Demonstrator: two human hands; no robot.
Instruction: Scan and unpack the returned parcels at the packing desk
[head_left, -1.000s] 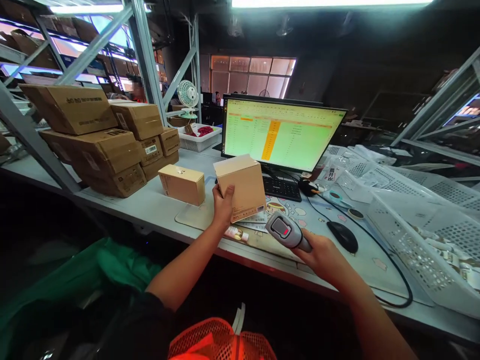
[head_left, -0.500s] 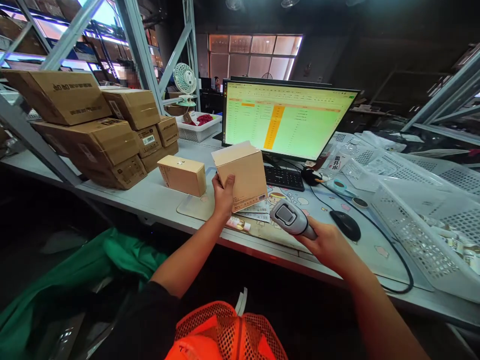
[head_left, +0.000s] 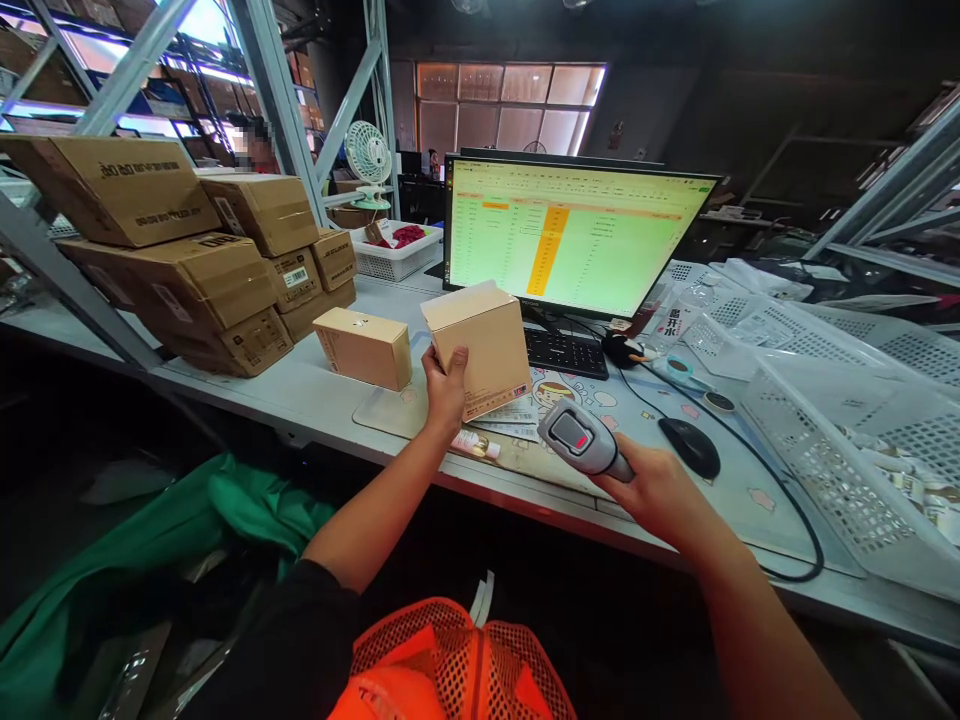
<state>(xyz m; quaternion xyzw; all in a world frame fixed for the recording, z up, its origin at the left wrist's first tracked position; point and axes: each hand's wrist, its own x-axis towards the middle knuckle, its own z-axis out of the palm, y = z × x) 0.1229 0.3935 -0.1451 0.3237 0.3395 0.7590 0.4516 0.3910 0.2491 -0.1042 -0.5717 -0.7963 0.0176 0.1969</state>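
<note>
My left hand (head_left: 447, 385) grips a tan cardboard box (head_left: 486, 350) by its left side, thumb on the front face. The box is tilted, and a red glow lies over the barcode at its lower right corner. Around its handle my right hand (head_left: 646, 482) is closed on a grey barcode scanner (head_left: 581, 438), whose head points at the box and shows a red light. To the left, a second tan box (head_left: 364, 347) stands on the desk. Under the held box lie printed label sheets (head_left: 517, 415) and a small white tube (head_left: 478, 444).
Brown cartons (head_left: 202, 280) are stacked at the left by a metal post. A monitor (head_left: 570, 240) and keyboard (head_left: 566, 353) stand behind the held box. A mouse (head_left: 690, 447), a black cable (head_left: 814, 540) and white plastic baskets (head_left: 847, 470) are on the right.
A red light has come on at the scanner, and a red glow has appeared on the box's barcode. Both hands have stayed nearly in place.
</note>
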